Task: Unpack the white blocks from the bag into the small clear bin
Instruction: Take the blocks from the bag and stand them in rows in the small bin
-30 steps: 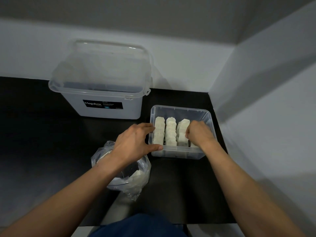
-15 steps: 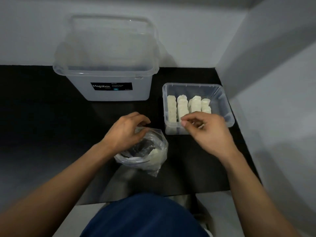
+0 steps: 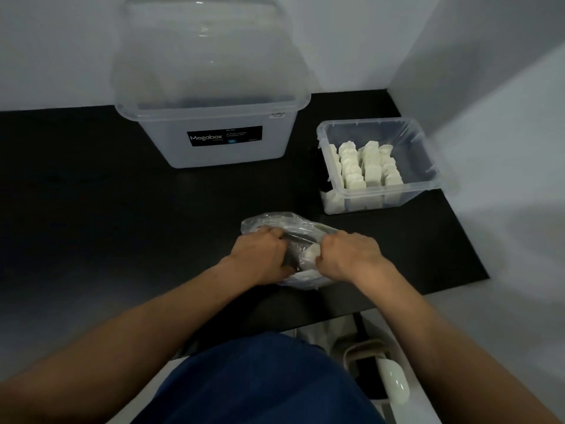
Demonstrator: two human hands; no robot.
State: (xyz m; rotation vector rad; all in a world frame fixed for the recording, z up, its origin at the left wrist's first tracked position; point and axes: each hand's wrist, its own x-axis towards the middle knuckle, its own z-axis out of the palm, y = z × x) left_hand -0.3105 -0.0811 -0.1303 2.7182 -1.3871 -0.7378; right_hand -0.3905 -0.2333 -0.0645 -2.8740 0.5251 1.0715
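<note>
Both hands have come off the bin side and met at the bag (image 3: 275,220), which now lies near the front edge of the black tabletop (image 3: 122,209), well apart from the small clear bin (image 3: 382,198) at the far right. The left hand (image 3: 260,255) has its fingers curled tight over the bag's left rim, pulling the plastic aside. The right hand (image 3: 348,255) is curled too, its fingertips closed on a white block (image 3: 310,254) at the bag's mouth, between the two hands. Whether a layer of plastic lies between fingers and block cannot be told, nor which way that block's long side points. The bag is crumpled and sags open toward the far side, its length running from far left to near right under the hands, with more pale blocks showing through its near end. Inside the small bin the stacked blocks (image 3: 367,169) stand on edge in four rows; the rows run from the near wall toward the far wall, leaning slightly left. A large lidded box (image 3: 214,142) labelled Megabox stands at the back, left of the small bin and apart from it.
</note>
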